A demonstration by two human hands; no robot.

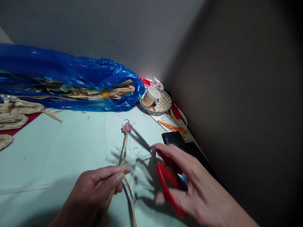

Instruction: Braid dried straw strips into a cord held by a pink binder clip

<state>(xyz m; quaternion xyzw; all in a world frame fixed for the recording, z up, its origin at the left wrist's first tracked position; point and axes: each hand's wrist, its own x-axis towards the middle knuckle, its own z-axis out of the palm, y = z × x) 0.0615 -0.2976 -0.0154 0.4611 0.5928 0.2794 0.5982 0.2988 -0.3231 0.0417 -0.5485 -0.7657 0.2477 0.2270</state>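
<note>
Fingers (118, 176) of your left hand (94, 192): pinching a braided straw strip (124, 148), thumb pressed to forefinger. Strip: running straight away from you, far end held by a pink binder clip (127, 127) on the pale table (59, 151). Your right hand (189, 183): fingers curling around red-handled scissors (167, 186), just right of the strip, nearer its loose ends below the pinch.
</note>
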